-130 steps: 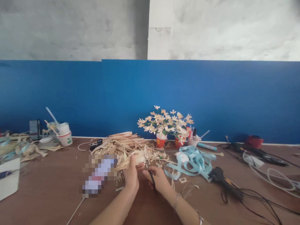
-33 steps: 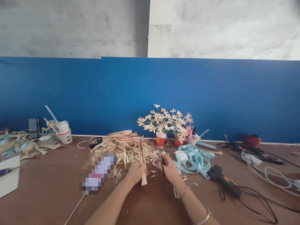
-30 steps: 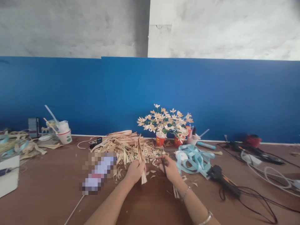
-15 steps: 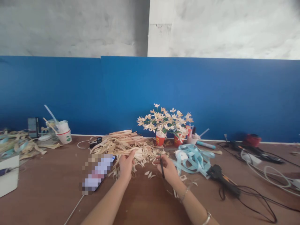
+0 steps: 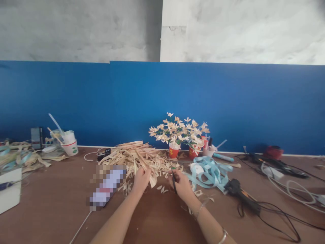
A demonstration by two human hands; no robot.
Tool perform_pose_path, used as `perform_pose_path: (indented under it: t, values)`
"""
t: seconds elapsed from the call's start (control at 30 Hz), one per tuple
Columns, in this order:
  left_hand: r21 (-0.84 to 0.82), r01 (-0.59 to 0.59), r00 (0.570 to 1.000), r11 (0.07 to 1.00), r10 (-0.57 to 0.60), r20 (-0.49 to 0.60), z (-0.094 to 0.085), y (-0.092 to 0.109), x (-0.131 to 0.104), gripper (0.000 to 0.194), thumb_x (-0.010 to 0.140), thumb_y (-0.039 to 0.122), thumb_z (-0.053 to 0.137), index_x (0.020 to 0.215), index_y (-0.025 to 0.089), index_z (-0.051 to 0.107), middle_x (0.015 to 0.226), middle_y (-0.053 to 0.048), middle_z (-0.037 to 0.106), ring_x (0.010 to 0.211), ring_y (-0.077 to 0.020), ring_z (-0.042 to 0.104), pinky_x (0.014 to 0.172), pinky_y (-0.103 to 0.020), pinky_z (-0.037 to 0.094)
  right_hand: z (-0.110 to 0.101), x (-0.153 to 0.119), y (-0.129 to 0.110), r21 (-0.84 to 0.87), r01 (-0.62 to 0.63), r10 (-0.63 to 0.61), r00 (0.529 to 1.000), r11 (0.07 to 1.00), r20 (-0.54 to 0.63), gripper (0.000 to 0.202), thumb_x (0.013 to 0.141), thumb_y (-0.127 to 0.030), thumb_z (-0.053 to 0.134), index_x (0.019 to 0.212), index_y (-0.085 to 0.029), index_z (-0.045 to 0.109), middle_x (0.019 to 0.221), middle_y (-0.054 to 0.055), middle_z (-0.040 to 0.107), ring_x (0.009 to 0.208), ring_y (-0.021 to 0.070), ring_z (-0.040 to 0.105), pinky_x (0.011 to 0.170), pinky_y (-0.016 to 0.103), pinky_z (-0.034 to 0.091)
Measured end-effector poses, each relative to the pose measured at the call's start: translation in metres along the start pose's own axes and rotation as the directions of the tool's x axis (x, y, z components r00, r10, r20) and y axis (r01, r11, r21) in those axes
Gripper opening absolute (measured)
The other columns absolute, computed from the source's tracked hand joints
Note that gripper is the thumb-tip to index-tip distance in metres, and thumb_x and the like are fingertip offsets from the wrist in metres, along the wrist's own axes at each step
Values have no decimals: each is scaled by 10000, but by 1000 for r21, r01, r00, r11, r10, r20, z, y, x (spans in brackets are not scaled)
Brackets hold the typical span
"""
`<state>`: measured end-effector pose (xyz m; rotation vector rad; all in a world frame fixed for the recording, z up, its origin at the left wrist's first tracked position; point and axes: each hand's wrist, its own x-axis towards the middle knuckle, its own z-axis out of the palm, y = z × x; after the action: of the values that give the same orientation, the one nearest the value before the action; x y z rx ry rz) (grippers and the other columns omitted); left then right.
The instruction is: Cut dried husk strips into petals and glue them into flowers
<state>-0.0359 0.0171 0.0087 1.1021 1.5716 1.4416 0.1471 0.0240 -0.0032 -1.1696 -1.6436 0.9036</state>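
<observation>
Head view: our left hand [image 5: 141,179] now pinches a tilted husk strip [image 5: 149,176]; right hand [image 5: 180,184] grips scissors [image 5: 173,181], blades hidden.

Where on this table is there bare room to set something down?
Bare table lies between the white box and the blurred item, and in front of the hands. It is crowded around the straw pile, ribbon and cables.

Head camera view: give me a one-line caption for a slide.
Left hand grips a dried leaf strip beside the strip pile; right hand holds scissors.
</observation>
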Motion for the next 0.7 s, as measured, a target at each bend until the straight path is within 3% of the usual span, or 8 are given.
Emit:
perform_pose_path:
  t: [0.2,0.4,0.53,0.7]
  values:
    - [320,-125,977,939,61,203,1,4,-10,284,707,314,501,474,180,592,509,-54,603,658,-225,590,599,-258,368,3,0,7,-23,21,-22,1000,1000,-7,264,709,-317,528,918,-163,575,560,-20,582,495,133,520,478,222,405]
    - [239,-121,953,964,46,299,3,5,-14,358,753,300,392,500,182,617,499,-43,607,580,-198,586,565,-244,381,1,1,9,-51,36,-36,999,998,9,208,716,-257,502,890,-162,562,579,-21,564,505,125,506,482,214,398]
    - [198,-90,949,976,24,314,2,6,-13,420,785,326,329,543,172,636,507,-46,617,558,-198,587,540,-246,391,2,-1,4,-27,26,-25,998,999,57,234,683,-211,513,907,-159,557,634,-7,593,560,140,545,521,223,428]
    - [491,-164,965,856,37,258,2,7,-11,411,805,300,338,532,157,610,544,-65,627,635,-194,591,594,-243,368,5,-5,-8,3,126,-125,979,992,162,257,652,-146,503,903,-165,551,777,22,621,720,165,584,682,263,464]
